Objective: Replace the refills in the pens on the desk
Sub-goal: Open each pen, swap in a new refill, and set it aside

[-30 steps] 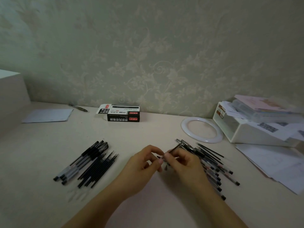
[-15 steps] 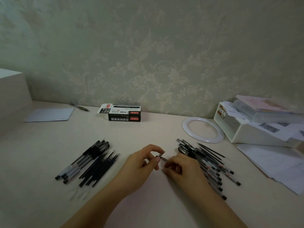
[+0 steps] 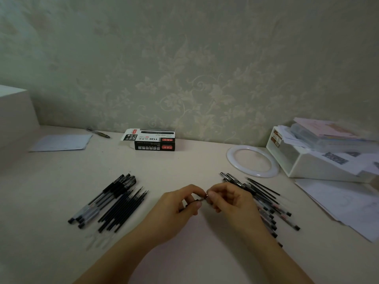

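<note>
Both hands met over the middle of the desk [image 3: 184, 165], toward its front edge. The left hand [image 3: 178, 203] pinched a dark pen [image 3: 191, 202] between thumb and fingertips, the barrel running back under the palm. The right hand [image 3: 227, 199] pinched the small tip piece [image 3: 206, 196] at the pen's front end, its fingers curled round it.

The likeliest slip, as I judged it, was that small tip: held only by fingertips, it could spring free as it turned and roll off among the pile of pens [image 3: 266, 203] lying just right of the hand, where it would be hard to find. A skewed push could also bend the thin refill or cross the thread. The elbow room was tight too; a sweep of the right wrist could scatter that pile toward the papers [image 3: 338, 201] at the right edge. On the left side of the desk lay a second group of pens [image 3: 110, 193] with loose refills [image 3: 123, 210] touching it, and mixing the two groups would confuse which were finished.

Compared with half a second before, the hands had closed together: the gap between the fingertips had gone, and the right hand had risen slightly to meet the pen's end. A second earlier the right hand had held a longer dark piece slanting up toward the back edge; that was no longer visible.
</note>
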`<state>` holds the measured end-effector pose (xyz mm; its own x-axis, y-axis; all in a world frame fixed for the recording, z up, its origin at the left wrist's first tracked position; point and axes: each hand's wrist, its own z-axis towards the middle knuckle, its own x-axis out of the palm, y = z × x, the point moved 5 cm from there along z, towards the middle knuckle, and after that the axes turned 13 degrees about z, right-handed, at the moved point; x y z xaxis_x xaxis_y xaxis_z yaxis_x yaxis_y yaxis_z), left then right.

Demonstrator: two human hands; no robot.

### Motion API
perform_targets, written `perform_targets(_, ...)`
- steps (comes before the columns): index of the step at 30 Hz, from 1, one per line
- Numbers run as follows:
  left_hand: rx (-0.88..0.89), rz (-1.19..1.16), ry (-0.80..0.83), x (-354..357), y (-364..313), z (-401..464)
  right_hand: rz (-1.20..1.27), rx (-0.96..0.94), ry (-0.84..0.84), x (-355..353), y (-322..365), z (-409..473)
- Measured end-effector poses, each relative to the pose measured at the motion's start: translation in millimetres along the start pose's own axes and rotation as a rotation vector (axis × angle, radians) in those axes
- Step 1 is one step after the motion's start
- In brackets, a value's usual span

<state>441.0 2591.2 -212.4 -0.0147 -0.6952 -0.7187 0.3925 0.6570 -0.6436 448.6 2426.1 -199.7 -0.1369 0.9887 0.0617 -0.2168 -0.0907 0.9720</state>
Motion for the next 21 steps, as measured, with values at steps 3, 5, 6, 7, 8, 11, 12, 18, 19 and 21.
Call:
perform_targets(3,-0.018,-0.017,-0.012,-1.7,1.7,0.6,0.019,-0.027,-0.079,-8.3,2.9,1.2)
perform_targets(5,-0.01,-0.029,-0.012,-1.5,0.9,0.6,0.012,-0.019,-0.057,-8.4,3.1,1.7)
perform_targets(6,-0.002,-0.033,-0.01,-1.1,0.3,0.2,0.004,-0.009,-0.027,-6.3,1.9,1.5)
perform_targets(7,0.007,-0.036,-0.007,-0.7,-0.4,0.0,-0.003,0.0,0.003,-3.8,0.5,1.1)
perform_targets(8,0.014,-0.038,-0.008,-0.7,-1.0,-0.4,-0.009,0.006,0.027,-1.6,-0.9,0.7)
perform_targets(11,0.026,-0.009,-0.03,-3.3,-2.9,-1.4,-0.008,0.014,0.056,0.3,-3.2,1.2)
perform_targets(12,0.029,0.02,-0.045,-4.7,-3.5,-1.5,-0.012,0.016,0.065,0.3,-4.3,1.6)
perform_targets(18,0.147,0.194,-0.126,-11.9,-12.4,-3.0,-0.073,0.024,0.124,2.7,-8.2,0.7)
perform_targets(19,0.162,0.186,-0.123,-11.4,-13.9,-3.4,-0.123,0.01,0.123,2.8,-7.6,0.4)
perform_targets(21,0.173,0.178,-0.113,-9.6,-15.8,-4.1,-0.265,-0.043,0.107,3.1,-6.3,-1.3)
